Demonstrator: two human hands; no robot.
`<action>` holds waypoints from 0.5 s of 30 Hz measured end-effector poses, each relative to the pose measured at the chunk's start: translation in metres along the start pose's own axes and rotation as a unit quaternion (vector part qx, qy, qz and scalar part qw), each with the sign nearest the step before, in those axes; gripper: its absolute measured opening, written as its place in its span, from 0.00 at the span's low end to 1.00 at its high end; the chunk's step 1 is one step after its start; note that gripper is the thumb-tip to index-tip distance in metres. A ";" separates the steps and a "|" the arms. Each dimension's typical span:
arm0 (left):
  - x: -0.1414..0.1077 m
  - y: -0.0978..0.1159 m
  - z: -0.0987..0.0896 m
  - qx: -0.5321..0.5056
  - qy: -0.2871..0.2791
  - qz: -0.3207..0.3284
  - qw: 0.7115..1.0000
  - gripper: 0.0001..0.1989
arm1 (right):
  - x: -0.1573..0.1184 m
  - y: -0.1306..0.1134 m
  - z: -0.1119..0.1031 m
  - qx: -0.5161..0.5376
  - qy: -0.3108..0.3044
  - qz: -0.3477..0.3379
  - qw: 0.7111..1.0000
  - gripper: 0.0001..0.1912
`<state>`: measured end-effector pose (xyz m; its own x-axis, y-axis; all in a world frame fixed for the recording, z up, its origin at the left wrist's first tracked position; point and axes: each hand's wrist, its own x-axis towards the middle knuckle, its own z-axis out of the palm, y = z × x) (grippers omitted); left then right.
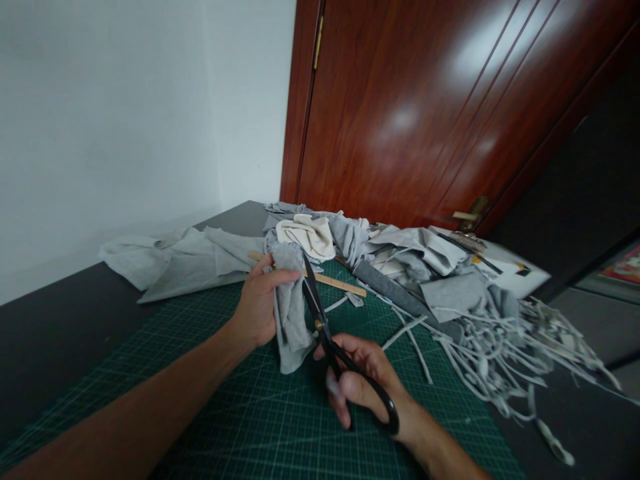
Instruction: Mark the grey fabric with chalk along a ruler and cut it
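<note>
My left hand (260, 303) pinches a piece of grey fabric (291, 317) between thumb and fingers, and the cloth hangs down over the mat. Wrapped through the handles of black scissors (319, 320), my right hand (365, 380) holds them with the blades pointing up and away. The blades are slightly apart and lie along the right edge of the fabric; whether cloth is between them I cannot tell. Behind the fabric, a wooden ruler (340, 285) rests on the green cutting mat (280, 427).
Grey cloth (185, 260) lies spread at the left. A cream piece of fabric (307, 235) and heaped grey cloth (415, 250) line the back. Tangled fabric strips (500, 363) spill over the right side. A white wall and a wooden door (400, 113) stand behind the table.
</note>
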<state>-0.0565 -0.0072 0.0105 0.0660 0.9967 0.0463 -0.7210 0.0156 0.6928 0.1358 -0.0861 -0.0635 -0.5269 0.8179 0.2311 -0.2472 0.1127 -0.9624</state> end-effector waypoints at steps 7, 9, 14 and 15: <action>0.001 -0.002 -0.001 0.044 0.004 0.036 0.998 0.17 | 0.000 -0.003 0.002 -0.011 0.017 -0.008 1.000 0.31; 0.000 -0.003 -0.001 0.054 0.001 0.037 0.998 0.18 | 0.000 -0.003 0.002 -0.012 0.022 -0.008 1.000 0.31; -0.001 -0.003 -0.002 0.077 -0.006 0.023 0.997 0.21 | 0.000 -0.001 0.003 -0.023 0.021 -0.012 0.999 0.30; -0.001 -0.003 -0.002 0.080 -0.007 0.022 0.997 0.21 | 0.000 -0.001 0.003 -0.025 0.021 -0.013 0.999 0.30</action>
<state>-0.0560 -0.0079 0.0067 0.0472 0.9951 0.0874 -0.6050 -0.0412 0.7952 0.1333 -0.0884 -0.0623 -0.4857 0.8373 0.2511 -0.2197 0.1611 -0.9622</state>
